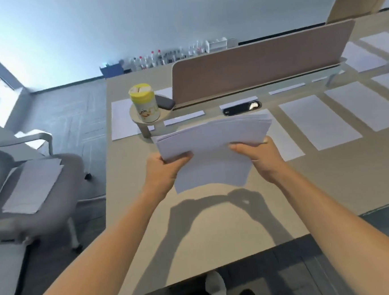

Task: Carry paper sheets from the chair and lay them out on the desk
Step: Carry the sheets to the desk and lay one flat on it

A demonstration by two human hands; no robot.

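Note:
A thick stack of white paper sheets (212,146) hovers above the beige desk (195,228), held at both near corners. My left hand (165,170) grips its left side, thumb on top. My right hand (257,156) grips its right side, thumb laid over the top sheet. The top sheet hangs lower toward me than the rest. Several single sheets (319,121) lie in a row on the desk to the right, and one sheet (122,120) lies at the far left. More sheets (33,185) rest on the seat of the grey chair (62,167) at the left.
A yellow-lidded canister (144,102) stands on a small round shelf beside a brown divider panel (259,67). A dark cable port (241,108) is set in the desk behind the stack. Bottles line the far wall. My shoe (215,285) shows below the desk's near edge.

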